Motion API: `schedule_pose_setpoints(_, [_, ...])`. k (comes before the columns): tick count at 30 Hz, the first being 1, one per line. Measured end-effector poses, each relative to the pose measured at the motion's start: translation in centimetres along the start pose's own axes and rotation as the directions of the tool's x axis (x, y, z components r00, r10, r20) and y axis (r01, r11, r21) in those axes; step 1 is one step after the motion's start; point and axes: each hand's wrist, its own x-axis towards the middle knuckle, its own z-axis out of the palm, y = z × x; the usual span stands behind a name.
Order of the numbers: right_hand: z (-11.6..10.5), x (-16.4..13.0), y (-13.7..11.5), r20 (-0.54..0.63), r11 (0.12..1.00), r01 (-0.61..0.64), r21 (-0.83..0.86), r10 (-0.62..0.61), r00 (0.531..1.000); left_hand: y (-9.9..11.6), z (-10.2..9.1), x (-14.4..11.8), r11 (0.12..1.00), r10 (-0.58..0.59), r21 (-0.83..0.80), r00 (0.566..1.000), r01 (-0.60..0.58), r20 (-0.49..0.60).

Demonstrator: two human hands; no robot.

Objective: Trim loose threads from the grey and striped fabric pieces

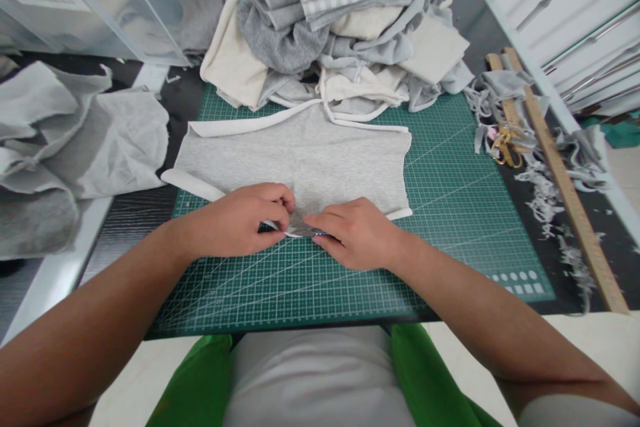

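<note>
A light grey fabric piece [310,160] with white rolled edges lies spread on the green cutting mat [450,213]. At its near edge, my left hand [240,219] pinches the white border between thumb and fingers. My right hand [357,233] is closed just to the right, its fingertips on the same edge. Between its thumb and forefinger shows a small, thin metallic tool [320,233] with a bluish glint; most of it is hidden by the fingers, so its kind is unclear. A narrow gap separates the two hands.
Behind the fabric rises a heap of grey, cream and striped cloth [350,20]. More grey cloth [100,140] lies at left, near translucent bins [135,7]. On the right are gold-handled scissors [507,149], wooden rulers [565,180] and fabric scraps [543,197].
</note>
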Motion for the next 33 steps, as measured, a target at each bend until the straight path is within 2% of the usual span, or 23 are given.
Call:
schedule_pose_setpoints(15, [-0.3,-0.4,0.8,-0.058,0.999,-0.046,-0.009,0.046,0.997,0.1,0.2,0.3,1.000,0.030,0.002,0.999,-0.030,-0.039])
schedule_pose_setpoints(21, [-0.7,-0.7,1.6,-0.142,0.993,-0.119,-0.012,0.116,0.983,0.2,0.5,0.2,0.998,0.039,0.053,0.996,-0.035,-0.077])
schedule_pose_setpoints(24, [-0.9,-0.8,2.0,-0.197,0.988,-0.153,0.001,0.150,0.969,0.4,1.1,0.3,0.992,0.027,0.124,0.990,-0.010,-0.137])
schedule_pose_setpoints(28, [-0.9,-0.9,2.7,-0.289,0.975,-0.218,0.038,0.219,0.932,1.1,2.2,0.9,0.964,0.018,0.259,0.955,0.063,-0.297])
schedule_pose_setpoints(31, [-1.0,-0.9,3.2,-0.408,0.954,-0.284,0.092,0.296,0.864,1.7,2.8,1.5,0.936,0.011,0.334,0.938,0.113,-0.348])
schedule_pose_setpoints(33, [-1.0,-0.9,3.5,-0.472,0.933,-0.340,0.121,0.355,0.807,2.1,3.0,1.8,0.911,0.000,0.389,0.944,0.135,-0.330])
